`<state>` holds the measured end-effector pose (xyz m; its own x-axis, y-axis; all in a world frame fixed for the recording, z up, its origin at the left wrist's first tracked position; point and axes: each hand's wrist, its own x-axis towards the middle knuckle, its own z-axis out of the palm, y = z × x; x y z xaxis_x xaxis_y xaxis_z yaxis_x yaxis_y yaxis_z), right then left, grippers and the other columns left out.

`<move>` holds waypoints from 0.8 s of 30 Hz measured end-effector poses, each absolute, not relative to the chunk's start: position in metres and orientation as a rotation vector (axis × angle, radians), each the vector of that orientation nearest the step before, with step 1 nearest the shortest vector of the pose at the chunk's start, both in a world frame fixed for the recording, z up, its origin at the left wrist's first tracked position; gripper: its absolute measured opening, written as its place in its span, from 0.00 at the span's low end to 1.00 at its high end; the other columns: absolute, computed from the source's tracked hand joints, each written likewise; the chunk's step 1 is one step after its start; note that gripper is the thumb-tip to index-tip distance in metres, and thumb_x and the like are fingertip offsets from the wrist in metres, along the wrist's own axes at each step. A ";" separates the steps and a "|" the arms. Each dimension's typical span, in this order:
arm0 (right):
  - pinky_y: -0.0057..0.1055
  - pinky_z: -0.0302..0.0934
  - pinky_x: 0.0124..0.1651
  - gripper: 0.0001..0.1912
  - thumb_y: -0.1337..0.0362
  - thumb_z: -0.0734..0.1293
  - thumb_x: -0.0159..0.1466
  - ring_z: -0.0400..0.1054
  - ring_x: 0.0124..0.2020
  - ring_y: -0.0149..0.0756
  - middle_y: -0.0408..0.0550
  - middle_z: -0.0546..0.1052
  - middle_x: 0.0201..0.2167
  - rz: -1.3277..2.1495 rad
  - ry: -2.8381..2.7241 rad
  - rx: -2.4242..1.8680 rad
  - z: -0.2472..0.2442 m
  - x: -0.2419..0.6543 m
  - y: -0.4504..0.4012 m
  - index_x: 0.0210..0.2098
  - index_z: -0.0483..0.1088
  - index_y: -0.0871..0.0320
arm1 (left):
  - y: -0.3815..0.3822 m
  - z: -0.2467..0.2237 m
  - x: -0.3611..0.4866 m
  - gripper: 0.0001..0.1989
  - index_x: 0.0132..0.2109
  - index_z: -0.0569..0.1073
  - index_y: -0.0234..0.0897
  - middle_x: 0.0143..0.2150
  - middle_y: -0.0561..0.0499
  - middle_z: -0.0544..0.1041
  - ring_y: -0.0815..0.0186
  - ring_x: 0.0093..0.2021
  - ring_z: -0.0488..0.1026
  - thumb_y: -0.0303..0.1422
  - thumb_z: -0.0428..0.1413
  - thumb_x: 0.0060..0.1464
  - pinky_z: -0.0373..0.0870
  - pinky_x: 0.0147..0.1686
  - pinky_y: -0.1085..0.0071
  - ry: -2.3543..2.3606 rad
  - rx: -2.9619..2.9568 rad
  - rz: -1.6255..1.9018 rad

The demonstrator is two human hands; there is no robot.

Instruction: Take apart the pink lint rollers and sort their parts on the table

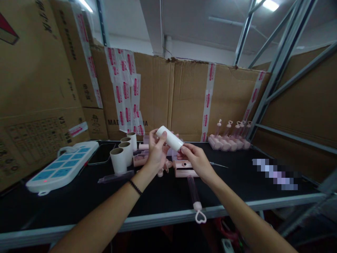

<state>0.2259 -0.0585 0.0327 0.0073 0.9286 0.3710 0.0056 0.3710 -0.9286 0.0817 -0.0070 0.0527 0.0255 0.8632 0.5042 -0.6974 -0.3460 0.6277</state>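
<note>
A white roll [171, 139] is tilted in the air above the black bench, between both hands. My left hand [158, 149] grips its upper left end, thumb on top. At the lower right end, the fingers of my right hand [196, 158] close on the roll's edge. Below the hands lies a pink plastic housing [181, 172], partly covered by my right hand. Small pink parts [165, 168] sit beside it. A clear tube with a heart-shaped pink handle [196, 202] lies at the bench's front edge.
Several white rolls [118, 161] stand at left, near a white power strip [63, 165] and a dark phone-like slab [102, 154]. Several pink assembled pieces [229, 142] line the back right. A thin metal tool [219, 164] lies right of my hand. Cardboard walls [155, 91] enclose the bench.
</note>
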 end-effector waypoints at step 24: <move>0.33 0.68 0.44 0.23 0.48 0.70 0.62 0.73 0.35 0.35 0.50 0.79 0.39 0.953 -1.277 -0.856 0.031 0.209 -0.054 0.45 0.75 0.62 | -0.004 0.046 0.089 0.25 0.50 0.61 0.45 0.45 0.50 0.77 0.59 0.42 0.83 0.36 0.68 0.53 0.81 0.41 0.62 0.255 1.097 1.804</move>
